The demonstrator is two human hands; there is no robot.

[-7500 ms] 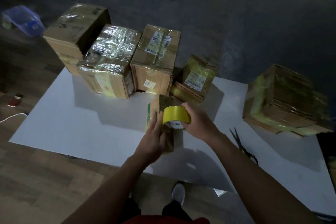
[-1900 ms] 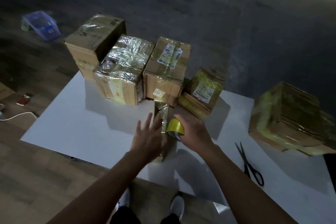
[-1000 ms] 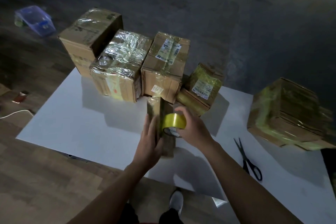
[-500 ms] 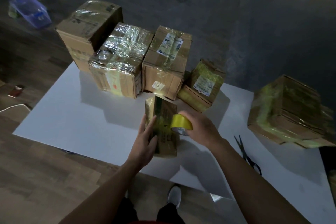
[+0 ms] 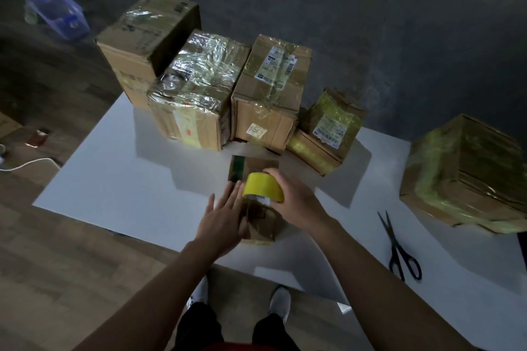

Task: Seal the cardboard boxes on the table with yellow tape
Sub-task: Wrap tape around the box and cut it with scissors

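A blue plastic tub (image 5: 57, 16) is seen on the dark floor at the far left, with a white cable (image 5: 27, 164) lying on the wood floor (image 5: 57, 265) nearer by. A white tabletop (image 5: 114, 185) carries a row of cardboard boxes. A tall plain box (image 5: 142, 45) stands at the left, then a shiny wrapped box (image 5: 194, 94). Next, a labelled box (image 5: 268, 94) bears a small tag marked "6425". The print on its top label is too small to be read.

In the middle, near the front edge, a small box (image 5: 256, 208) is being sealed. The left hand (image 5: 225, 219) is laid flat on it, fingers spread wide. The yellow tape roll (image 5: 263, 188) is held over the box by the right hand (image 5: 296, 196), fingers wrapped round it. A white strip on the roll shows letters that cannot be made out fully.

Further right, two small yellow-taped boxes (image 5: 328, 131) are stacked. Black scissors (image 5: 399, 248) lie on the tabletop. A big yellow-taped box (image 5: 467, 174) sits at the far right.
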